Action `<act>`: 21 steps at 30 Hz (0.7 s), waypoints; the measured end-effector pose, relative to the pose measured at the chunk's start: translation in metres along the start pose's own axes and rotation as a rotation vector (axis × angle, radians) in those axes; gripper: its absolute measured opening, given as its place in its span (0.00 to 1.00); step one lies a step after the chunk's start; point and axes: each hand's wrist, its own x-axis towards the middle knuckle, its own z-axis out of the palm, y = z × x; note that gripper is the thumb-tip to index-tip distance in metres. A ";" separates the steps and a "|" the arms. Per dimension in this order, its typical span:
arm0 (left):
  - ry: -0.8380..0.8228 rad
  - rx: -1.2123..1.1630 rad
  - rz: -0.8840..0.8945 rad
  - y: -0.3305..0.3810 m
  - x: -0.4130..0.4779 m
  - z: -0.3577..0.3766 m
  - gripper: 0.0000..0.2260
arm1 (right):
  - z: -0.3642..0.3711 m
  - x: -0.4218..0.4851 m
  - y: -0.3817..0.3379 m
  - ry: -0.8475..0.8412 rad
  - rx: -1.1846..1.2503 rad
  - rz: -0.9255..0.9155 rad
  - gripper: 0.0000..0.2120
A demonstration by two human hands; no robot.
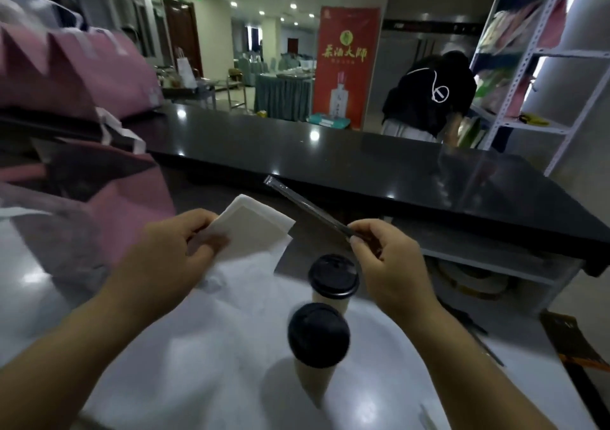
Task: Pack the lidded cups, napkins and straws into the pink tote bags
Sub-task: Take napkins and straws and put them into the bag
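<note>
My left hand (175, 251) pinches a white napkin (254, 231) and my right hand (386, 264) pinches a wrapped straw (307, 205) over the desk (204, 380), so I should hold tight and slip both into the pink bag (132, 218) at the left edge, not bumping the two cups (333, 276).

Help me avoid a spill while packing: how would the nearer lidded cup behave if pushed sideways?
The nearer lidded cup is tall and tapers to a narrow base, so it would probably tip rather than slide. Its paper-like wall likely dents if squeezed. Weight cannot be judged: contents are hidden.
</note>
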 end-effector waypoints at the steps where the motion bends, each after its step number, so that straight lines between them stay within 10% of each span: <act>1: 0.011 0.025 0.008 -0.013 0.000 -0.017 0.07 | 0.015 0.002 -0.014 0.005 -0.006 -0.014 0.07; 21: 0.297 0.178 0.138 -0.214 0.076 -0.216 0.03 | 0.225 0.123 -0.197 -0.173 -0.196 -0.315 0.09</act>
